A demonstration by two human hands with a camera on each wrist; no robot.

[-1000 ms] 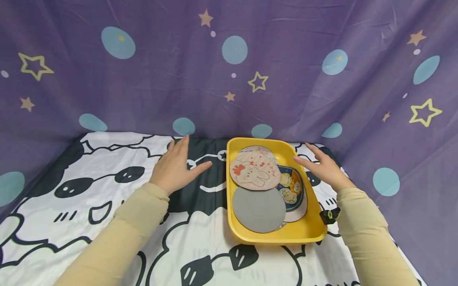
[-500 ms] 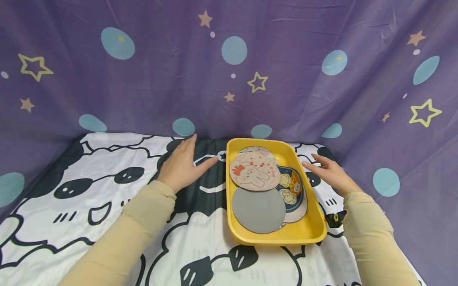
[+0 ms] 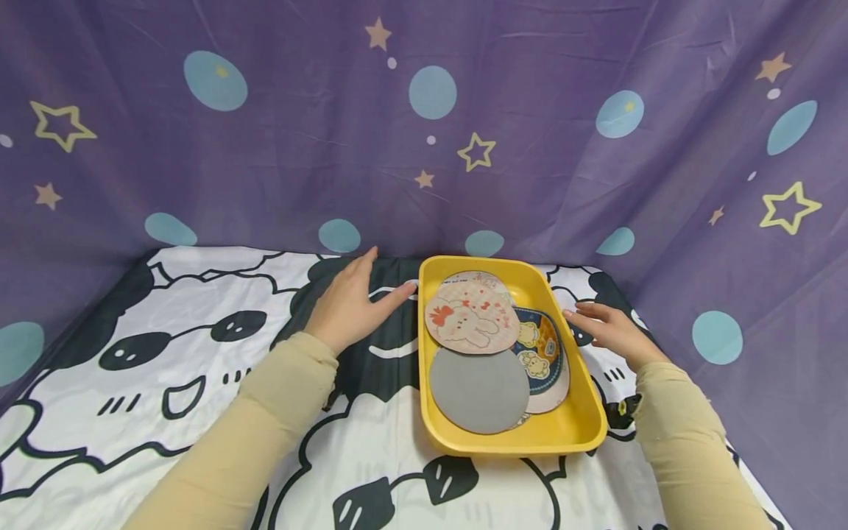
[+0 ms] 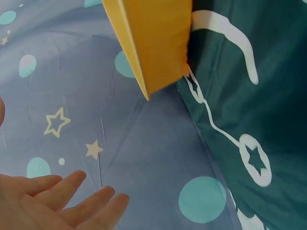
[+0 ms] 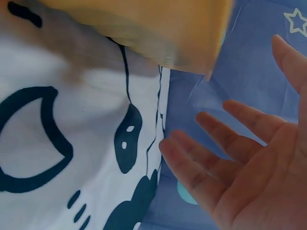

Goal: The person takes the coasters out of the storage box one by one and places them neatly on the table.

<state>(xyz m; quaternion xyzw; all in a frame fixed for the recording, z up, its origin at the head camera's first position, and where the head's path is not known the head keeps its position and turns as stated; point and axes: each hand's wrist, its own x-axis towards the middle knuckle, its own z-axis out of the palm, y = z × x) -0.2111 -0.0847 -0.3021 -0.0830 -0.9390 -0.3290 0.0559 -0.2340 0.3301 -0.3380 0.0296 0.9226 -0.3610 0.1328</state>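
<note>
A yellow plastic tray (image 3: 573, 430) sits right of centre on the patterned cloth. Inside it overlap several flat round mats: a pink one with a bunny (image 3: 473, 320), a plain grey one (image 3: 480, 390) and a dark blue one with bears (image 3: 538, 372). My left hand (image 3: 351, 305) holds nothing beside the tray's left edge, its thumb tip right at the rim in the head view. Past the right rim is my right hand (image 3: 616, 335), also holding nothing. Both wrist views show loosely spread fingers, the left hand (image 4: 62, 206) and right hand (image 5: 240, 167) each near a tray wall.
A white cloth (image 3: 391, 434) with black cartoon sheep covers the table. Behind it hangs a purple curtain (image 3: 517, 199) with stars and dots. A small black object (image 3: 620, 412) shows by the right sleeve.
My left hand has moved right, toward the tray's left rim. My right hand has shifted slightly right and nearer to me. The tray and mats have stayed in place.
</note>
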